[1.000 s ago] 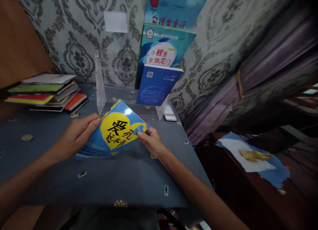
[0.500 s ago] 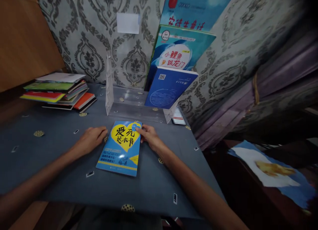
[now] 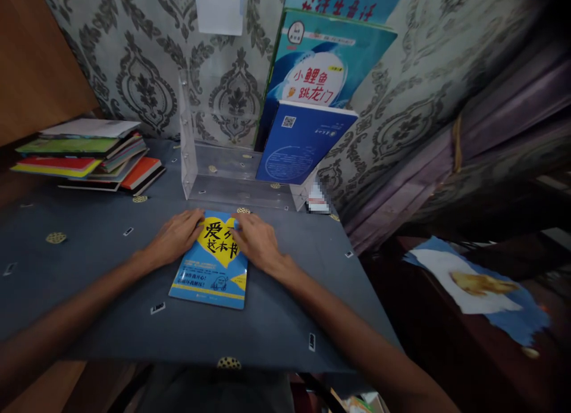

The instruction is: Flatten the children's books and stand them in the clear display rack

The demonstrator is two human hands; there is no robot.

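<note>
A blue book with a yellow heart on its cover [image 3: 214, 276] lies on the grey-blue tablecloth [image 3: 111, 318]. My left hand [image 3: 178, 237] is at its upper left edge, fingers together and gripping that edge. My right hand [image 3: 256, 237] is on its upper right edge, with the fingers over part of the heart and its lettering. Behind the book stands a clear acrylic rack [image 3: 236, 190]. In its right side lean a dark blue book [image 3: 297, 145], a teal book [image 3: 330, 38] and another blue book [image 3: 383, 2].
A pile of books and papers [image 3: 89, 151] lies at the back left, near a brown wooden panel [image 3: 40, 62]. A small pixelated item [image 3: 317, 199] sits right of the rack. Beyond the table's right edge are a purple curtain [image 3: 482, 145] and a blue and white sheet [image 3: 468, 282].
My left hand has moved right onto the book's left edge. My right hand has come further over the cover. The view has shifted, with the rack and books higher in it.
</note>
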